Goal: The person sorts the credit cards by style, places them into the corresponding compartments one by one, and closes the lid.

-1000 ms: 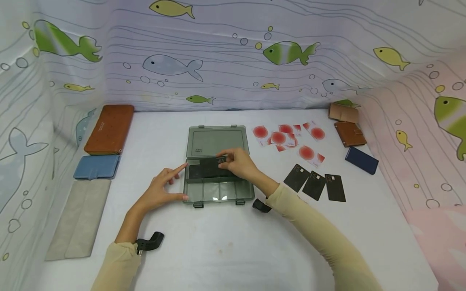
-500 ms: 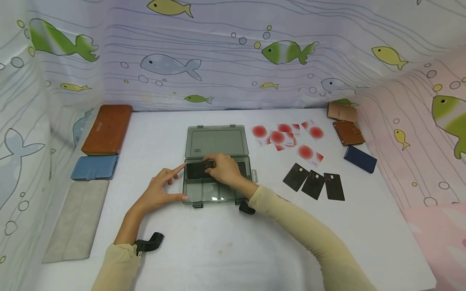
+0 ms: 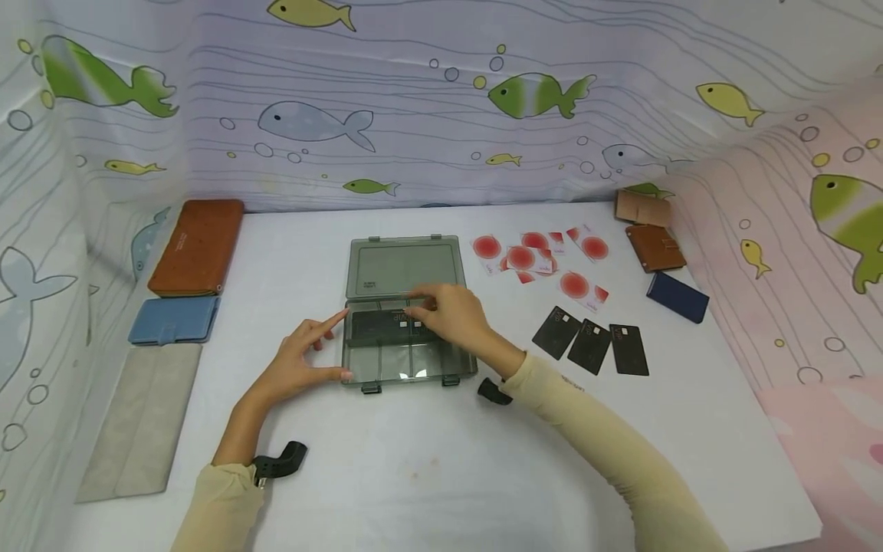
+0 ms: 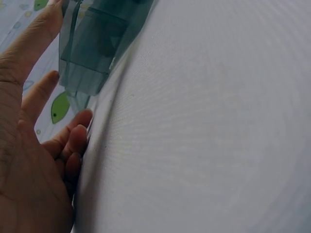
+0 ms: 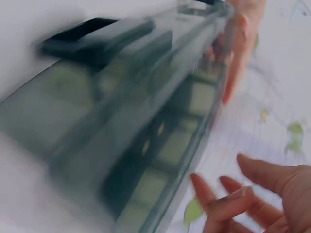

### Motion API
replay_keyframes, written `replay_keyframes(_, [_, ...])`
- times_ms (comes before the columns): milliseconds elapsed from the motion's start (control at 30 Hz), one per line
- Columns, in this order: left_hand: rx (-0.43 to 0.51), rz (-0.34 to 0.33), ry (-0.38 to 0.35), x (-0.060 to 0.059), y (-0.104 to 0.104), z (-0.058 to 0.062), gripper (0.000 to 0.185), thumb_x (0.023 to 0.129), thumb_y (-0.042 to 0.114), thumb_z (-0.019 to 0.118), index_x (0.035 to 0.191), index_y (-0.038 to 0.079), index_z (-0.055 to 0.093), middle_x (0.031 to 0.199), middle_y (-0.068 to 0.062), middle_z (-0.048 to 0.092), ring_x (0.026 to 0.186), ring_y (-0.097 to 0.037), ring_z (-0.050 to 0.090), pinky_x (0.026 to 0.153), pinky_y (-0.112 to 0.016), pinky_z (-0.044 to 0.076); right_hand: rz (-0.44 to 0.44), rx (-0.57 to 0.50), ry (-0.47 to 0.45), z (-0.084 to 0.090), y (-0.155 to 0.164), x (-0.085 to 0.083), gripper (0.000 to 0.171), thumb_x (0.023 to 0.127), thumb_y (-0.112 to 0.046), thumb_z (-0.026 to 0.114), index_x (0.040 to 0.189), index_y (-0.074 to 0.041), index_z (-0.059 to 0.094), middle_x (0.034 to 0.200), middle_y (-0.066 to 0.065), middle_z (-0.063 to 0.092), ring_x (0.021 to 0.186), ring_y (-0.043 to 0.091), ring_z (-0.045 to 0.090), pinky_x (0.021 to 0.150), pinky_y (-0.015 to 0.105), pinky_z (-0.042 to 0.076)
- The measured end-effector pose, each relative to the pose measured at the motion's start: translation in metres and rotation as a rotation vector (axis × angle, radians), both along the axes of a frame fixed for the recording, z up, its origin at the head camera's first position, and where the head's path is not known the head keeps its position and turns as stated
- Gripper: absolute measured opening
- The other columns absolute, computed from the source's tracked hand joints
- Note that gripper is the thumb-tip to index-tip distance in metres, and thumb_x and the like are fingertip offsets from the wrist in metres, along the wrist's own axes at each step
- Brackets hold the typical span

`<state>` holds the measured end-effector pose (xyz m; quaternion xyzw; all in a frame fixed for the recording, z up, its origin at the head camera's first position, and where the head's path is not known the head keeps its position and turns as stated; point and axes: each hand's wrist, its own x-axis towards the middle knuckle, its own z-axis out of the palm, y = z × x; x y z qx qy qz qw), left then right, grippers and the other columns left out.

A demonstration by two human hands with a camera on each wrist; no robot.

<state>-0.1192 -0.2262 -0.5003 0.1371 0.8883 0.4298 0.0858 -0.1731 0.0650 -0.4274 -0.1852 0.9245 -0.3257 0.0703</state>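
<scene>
A green see-through plastic box (image 3: 407, 270) lies on the white table with its lid folded back. In its long upper compartment lie black VIP cards (image 3: 372, 328), side by side and overlapping. My left hand (image 3: 301, 356) spans the box's left side, index fingertip at the upper corner and thumb tip at the lower corner. In the left wrist view its fingers are extended beside the box wall (image 4: 87, 73). My right hand (image 3: 455, 314) hovers over the compartment's right half, partly covering it. The right wrist view shows its fingers (image 5: 262, 170) apart with nothing between them.
Three black cards (image 3: 629, 350) lie right of the box, with several red-and-white cards (image 3: 575, 285) behind them. Small wallets, including a navy one (image 3: 678, 297), line the right side. On the left are a brown wallet (image 3: 196, 247), a blue one (image 3: 174, 320) and a grey one (image 3: 141, 418).
My right hand carried a black card leftward inside the compartment, let go of it, and has moved back right. My left hand has stayed at the box's left side.
</scene>
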Motion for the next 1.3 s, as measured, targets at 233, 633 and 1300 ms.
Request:
replay_keyframes(233, [0.000, 0.001, -0.004, 0.001, 0.000, 0.001, 0.097, 0.073, 0.031, 0.088, 0.154, 0.033, 0.036, 0.111, -0.005, 0.047, 0.088, -0.016, 0.035, 0.080, -0.042, 0.020, -0.021, -0.250, 0.008, -0.003, 0.072, -0.003, 0.034, 0.084, -0.021, 0.080, 0.114, -0.007, 0.074, 0.084, 0.004, 0.072, 0.054, 0.013, 0.046, 0.049, 0.024, 0.033])
replay_keyframes(633, [0.015, -0.006, -0.017, 0.001, 0.000, 0.004, 0.100, 0.071, 0.029, 0.090, 0.154, 0.035, 0.035, 0.111, -0.005, 0.045, 0.087, -0.017, 0.034, 0.078, -0.041, 0.021, -0.156, -0.155, -0.141, -0.033, 0.193, 0.000, 0.050, 0.084, -0.025, 0.081, 0.128, -0.008, 0.066, 0.102, 0.012, 0.067, 0.075, 0.021, 0.049, 0.061, 0.025, 0.038])
replay_keyframes(1300, [0.015, -0.006, -0.011, 0.000, 0.001, 0.002, 0.098, 0.072, 0.028, 0.089, 0.155, 0.031, 0.036, 0.109, -0.007, 0.046, 0.086, -0.019, 0.033, 0.075, -0.040, 0.024, -0.080, 0.108, -0.183, -0.045, 0.232, 0.004, 0.062, 0.073, -0.026, 0.089, 0.114, 0.005, 0.056, 0.111, 0.021, 0.053, 0.099, 0.032, 0.050, 0.084, 0.044, 0.046])
